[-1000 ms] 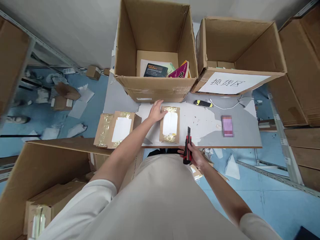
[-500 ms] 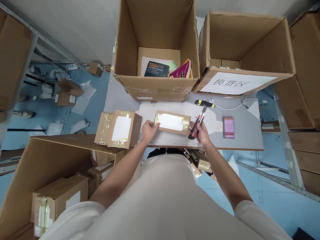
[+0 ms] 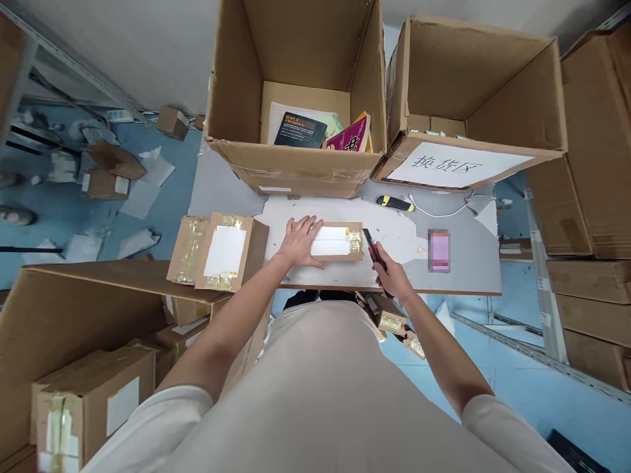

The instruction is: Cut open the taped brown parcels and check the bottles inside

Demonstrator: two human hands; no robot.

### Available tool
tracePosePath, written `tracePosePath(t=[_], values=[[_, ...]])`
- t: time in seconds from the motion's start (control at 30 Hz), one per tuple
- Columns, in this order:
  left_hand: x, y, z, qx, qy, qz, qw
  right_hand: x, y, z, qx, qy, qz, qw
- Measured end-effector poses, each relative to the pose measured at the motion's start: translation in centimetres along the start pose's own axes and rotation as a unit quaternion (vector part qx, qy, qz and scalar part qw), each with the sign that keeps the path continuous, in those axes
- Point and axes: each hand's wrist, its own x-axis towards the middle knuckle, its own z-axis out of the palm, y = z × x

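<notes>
Brown parcel [image 3: 336, 242], one, under left grip [image 3: 300, 244]; one cutter [image 3: 376, 256] in right grip [image 3: 396, 272].

A parcel [image 3: 338, 244] lies on the table [image 3: 458, 282], partly under the left hand [image 3: 300, 244]; two cartons [image 3: 225, 253] stand left of it. Beyond, a box [image 3: 296, 165] holds books [image 3: 302, 130]. A knife [image 3: 371, 248] is in the right hand [image 3: 394, 272].

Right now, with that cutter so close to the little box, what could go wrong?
The cutter in the right hand could slip along the box towards the left hand, spread over its other end. It might also go too deep through the tape and scratch anything hidden inside.
</notes>
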Motion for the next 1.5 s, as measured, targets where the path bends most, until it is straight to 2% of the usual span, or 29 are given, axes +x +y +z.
tracePosePath(t=[0.17, 0.5, 0.67, 0.87, 1.1, 1.23, 1.37, 1.5], values=[[-0.1, 0.0, 0.3, -0.009, 0.012, -0.002, 1.000, 0.5, -0.2, -0.5, 0.007, -0.030, 0.003, 1.000], [0.0, -0.1, 0.7, -0.027, 0.032, -0.013, 0.999, 1.3, -1.2, -3.5, 0.024, -0.133, 0.031, 0.990], [0.1, -0.2, 0.7, -0.039, 0.027, -0.016, 0.999, 0.9, -0.7, -3.2, 0.064, -0.126, 0.025, 0.990], [0.1, -0.3, 0.9, -0.038, 0.023, -0.024, 0.999, -0.8, 0.3, -3.0, 0.089, -0.174, 0.033, 0.980], [0.2, -0.4, 0.8, -0.029, 0.023, -0.007, 0.999, -2.0, 0.8, -3.2, 0.088, -0.172, 0.036, 0.981], [0.2, -0.2, 0.9, -0.023, 0.023, -0.007, 0.999, -3.0, 1.7, -2.5, 0.094, -0.200, 0.043, 0.974], [0.1, -0.1, 0.8, -0.017, 0.015, -0.007, 1.000, -4.7, 3.7, -2.5, 0.082, -0.148, 0.031, 0.985], [-0.2, 0.0, 0.2, 0.000, 0.018, 0.026, 1.000, -4.5, 5.9, -2.3, 0.068, -0.005, 0.030, 0.997]])
